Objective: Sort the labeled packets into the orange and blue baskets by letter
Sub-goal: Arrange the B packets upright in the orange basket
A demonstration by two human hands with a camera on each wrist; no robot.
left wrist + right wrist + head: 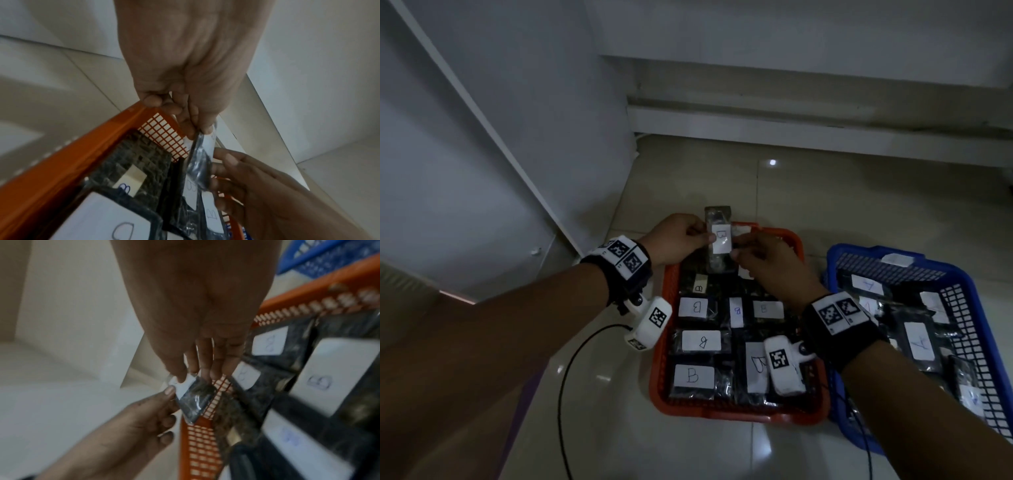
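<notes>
Both hands pinch one packet (718, 240) marked B, the left hand (677, 240) at its nine o'clock edge, the right hand (767, 262) at three, above the far end of the orange basket (659, 359). The film looks slick, so a loosened pinch could drop it onto the floor (825, 192) beyond the rim, or toward the blue basket (977, 308) of A packets at three o'clock.

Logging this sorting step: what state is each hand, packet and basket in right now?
Held packet: label B, pinched by both hands above the orange basket.
Left hand: pinching the packet.
Right hand: pinching the packet.
Orange basket: holds B packets.
Blue basket: holds A packets.
</notes>
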